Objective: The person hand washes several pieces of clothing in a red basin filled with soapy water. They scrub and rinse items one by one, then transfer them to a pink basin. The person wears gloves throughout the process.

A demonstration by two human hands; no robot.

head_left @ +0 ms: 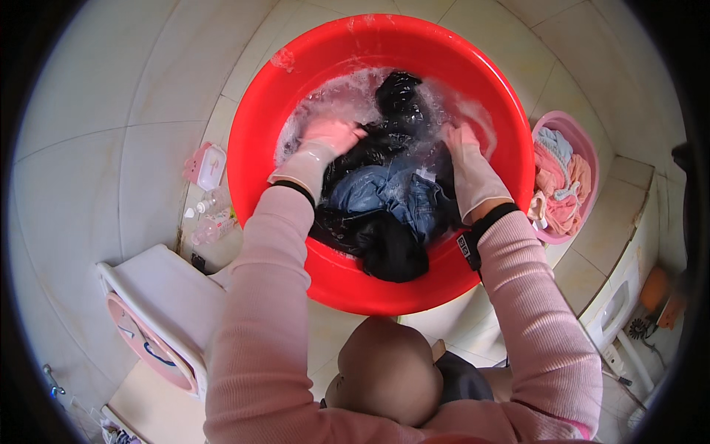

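A large red basin [510, 140] holds sudsy water with wet clothes in it. A black garment [388, 133] runs through the water, and a blue denim garment [377, 189] lies bunched against it, with more black cloth [396, 248] at the near side. My left hand [329, 140], in a pink-and-white rubber glove, is closed on the edge of the black garment, its fingers slightly blurred. On the right side of the clothes, my right hand [466, 152], gloved alike, dips into the suds; its fingertips are hidden by water and foam.
Right of the basin stands a pink tub [543, 122] of pink and pale-blue clothes. At left are clear plastic bottles [214, 226], a pink-and-white container [205, 164] and a white stool-like piece [170, 288]. A tiled ledge [610, 203] borders the right.
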